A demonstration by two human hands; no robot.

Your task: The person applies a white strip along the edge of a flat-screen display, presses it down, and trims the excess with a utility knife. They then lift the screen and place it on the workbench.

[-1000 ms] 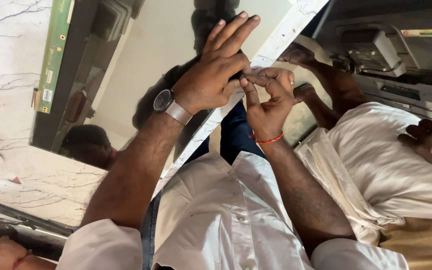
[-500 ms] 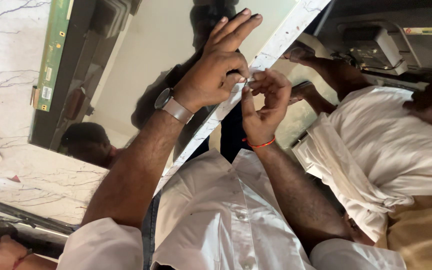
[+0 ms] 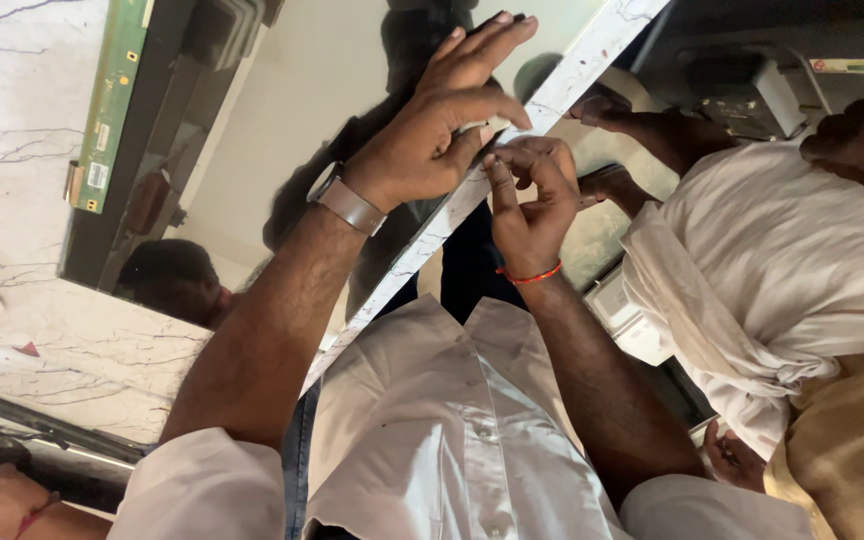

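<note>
A large glossy screen panel (image 3: pixel 282 110) lies in front of me and mirrors the people around it. My left hand (image 3: pixel 432 130), with a wristwatch, rests flat on the panel near its pale edge strip (image 3: pixel 577 65), fingers stretched and apart. My right hand (image 3: pixel 527 195), with a red thread at the wrist, sits just below that edge. Its fingers are curled and pinch something small at the strip, right against my left thumb. What it pinches is hidden by the fingers.
A green circuit board (image 3: pixel 107 100) runs along the panel's left side on a marble-patterned surface (image 3: pixel 12 120). A co-worker in white cloth (image 3: pixel 782 260) stands close at the right, one hand (image 3: pixel 602 110) at the panel's far edge. Dark equipment (image 3: pixel 752 90) fills the top right.
My right hand's fingers have curled tighter at the edge strip and closed up to my left thumb. My left hand stays pressed on the panel. The co-worker has leaned further into view.
</note>
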